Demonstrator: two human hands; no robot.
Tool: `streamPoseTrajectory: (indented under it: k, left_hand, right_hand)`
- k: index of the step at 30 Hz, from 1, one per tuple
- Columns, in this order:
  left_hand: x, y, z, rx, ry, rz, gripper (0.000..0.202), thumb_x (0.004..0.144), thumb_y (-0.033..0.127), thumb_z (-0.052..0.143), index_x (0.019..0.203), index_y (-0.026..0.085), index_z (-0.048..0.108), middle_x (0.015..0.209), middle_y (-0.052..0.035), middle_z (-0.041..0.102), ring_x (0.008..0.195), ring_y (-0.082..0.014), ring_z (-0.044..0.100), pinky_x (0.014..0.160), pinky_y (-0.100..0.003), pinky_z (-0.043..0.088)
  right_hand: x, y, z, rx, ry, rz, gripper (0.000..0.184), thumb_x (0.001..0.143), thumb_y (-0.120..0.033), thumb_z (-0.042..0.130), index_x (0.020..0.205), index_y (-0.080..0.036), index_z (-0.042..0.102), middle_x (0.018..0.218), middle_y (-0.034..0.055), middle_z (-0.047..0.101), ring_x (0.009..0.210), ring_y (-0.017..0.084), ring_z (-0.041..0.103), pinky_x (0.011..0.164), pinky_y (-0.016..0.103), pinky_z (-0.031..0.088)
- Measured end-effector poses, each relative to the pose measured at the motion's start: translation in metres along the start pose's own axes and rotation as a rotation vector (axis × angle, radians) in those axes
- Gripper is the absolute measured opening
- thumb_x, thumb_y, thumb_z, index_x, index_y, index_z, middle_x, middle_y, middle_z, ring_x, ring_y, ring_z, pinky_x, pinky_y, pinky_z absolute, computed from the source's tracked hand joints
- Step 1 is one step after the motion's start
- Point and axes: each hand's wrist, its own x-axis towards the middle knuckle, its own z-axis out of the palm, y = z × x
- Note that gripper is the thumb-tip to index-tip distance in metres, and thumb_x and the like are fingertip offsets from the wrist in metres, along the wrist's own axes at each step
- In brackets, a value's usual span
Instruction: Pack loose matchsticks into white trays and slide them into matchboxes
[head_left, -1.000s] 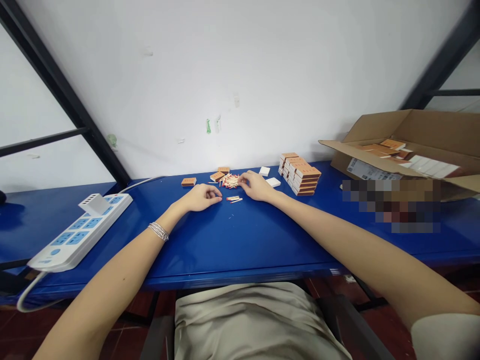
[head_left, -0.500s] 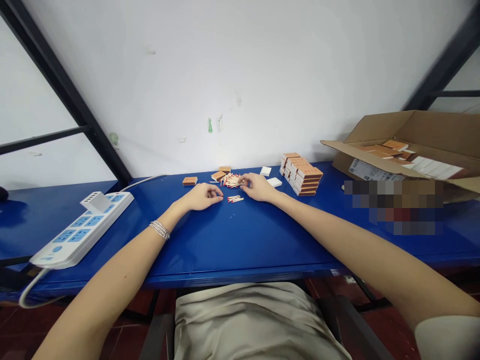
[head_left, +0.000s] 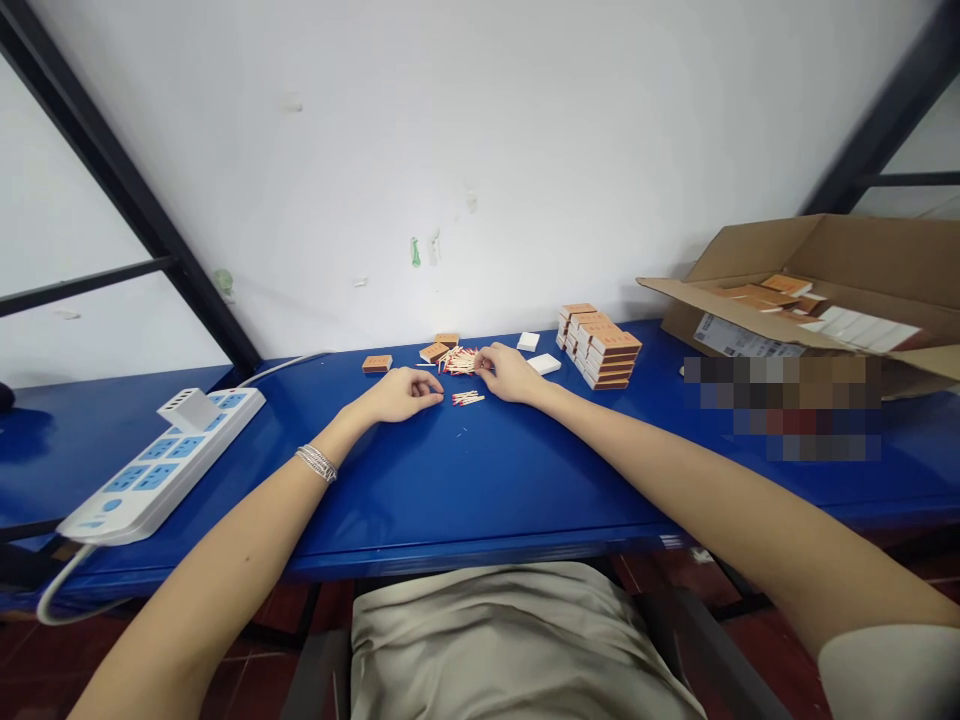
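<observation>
My right hand (head_left: pixel 507 374) is at the right edge of a loose heap of matches (head_left: pixel 456 361). Its thumb and fingertips pinch at a match there, though the match is mostly hidden by the fingers. Nearer to me lies a small group of matches (head_left: pixel 468 398) with red heads, side by side on the blue table (head_left: pixel 420 480). To the left of that group rests my left hand (head_left: pixel 405 394), its fingers loosely bent, with a gap to the thumb and nothing visible in it. Brown matchboxes (head_left: pixel 433 352) touch the heap from behind; another matchbox (head_left: pixel 377 364) lies behind my left hand.
White box pieces (head_left: pixel 544 364) lie just behind my right hand. Stacked matchboxes (head_left: pixel 600 345) stand to the right, before an open cardboard carton (head_left: pixel 750 330) holding more boxes. On the left is a white power strip (head_left: pixel 165 465) with a cable.
My right fingertips have shifted slightly against the edge of the match heap. My left hand stays in place; the whole view has moved a little.
</observation>
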Motion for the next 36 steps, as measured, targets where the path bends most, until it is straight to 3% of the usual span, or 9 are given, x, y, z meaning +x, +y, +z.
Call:
streamPoseTrajectory:
  k: [4, 10, 16, 30, 36]
  left_hand:
    - [0.001, -0.002, 0.000, -0.002, 0.004, 0.010, 0.029, 0.082, 0.039, 0.063, 0.098, 0.016, 0.071, 0.072, -0.0024, 0.065, 0.062, -0.0125, 0.056, 0.058, -0.024, 0.045]
    - [0.000, -0.001, 0.000, -0.005, 0.001, 0.001, 0.029, 0.081, 0.038, 0.064, 0.099, 0.016, 0.071, 0.071, -0.0025, 0.066, 0.060, -0.0121, 0.056, 0.056, -0.024, 0.044]
    - [0.000, 0.000, 0.000, -0.024, 0.005, 0.006, 0.028, 0.080, 0.037, 0.065, 0.097, 0.016, 0.072, 0.069, -0.0017, 0.064, 0.060, -0.0122, 0.055, 0.056, -0.024, 0.044]
    - [0.000, 0.002, 0.001, -0.046, 0.009, -0.008, 0.029, 0.079, 0.037, 0.066, 0.097, 0.015, 0.072, 0.070, -0.0024, 0.066, 0.061, -0.0130, 0.056, 0.059, -0.026, 0.045]
    - [0.000, 0.000, 0.001, -0.031, 0.010, 0.000, 0.029, 0.079, 0.038, 0.066, 0.096, 0.015, 0.072, 0.070, -0.0021, 0.065, 0.061, -0.0126, 0.056, 0.059, -0.025, 0.045]
  right_hand:
    - [-0.005, -0.002, -0.006, 0.114, 0.007, -0.048, 0.008, 0.081, -0.015, 0.059, 0.084, -0.016, 0.066, 0.083, 0.0046, 0.064, 0.076, 0.016, 0.056, 0.073, 0.027, 0.041]
    - [-0.012, -0.013, -0.016, 0.259, -0.142, -0.021, 0.010, 0.080, -0.024, 0.063, 0.082, -0.017, 0.070, 0.075, 0.0001, 0.067, 0.061, 0.010, 0.053, 0.062, 0.023, 0.039]
    - [-0.003, -0.003, -0.004, 0.112, -0.028, 0.060, 0.011, 0.079, -0.018, 0.062, 0.086, -0.017, 0.070, 0.080, 0.0025, 0.068, 0.069, 0.013, 0.057, 0.066, 0.024, 0.040]
    - [0.001, -0.018, 0.000, -0.041, -0.027, 0.123, 0.015, 0.083, -0.029, 0.059, 0.091, -0.021, 0.068, 0.088, 0.0059, 0.067, 0.075, 0.017, 0.057, 0.062, 0.027, 0.036]
    - [0.004, -0.020, 0.002, -0.085, -0.043, 0.110, 0.011, 0.086, -0.023, 0.056, 0.090, -0.022, 0.066, 0.090, 0.0058, 0.065, 0.075, 0.017, 0.056, 0.064, 0.027, 0.037]
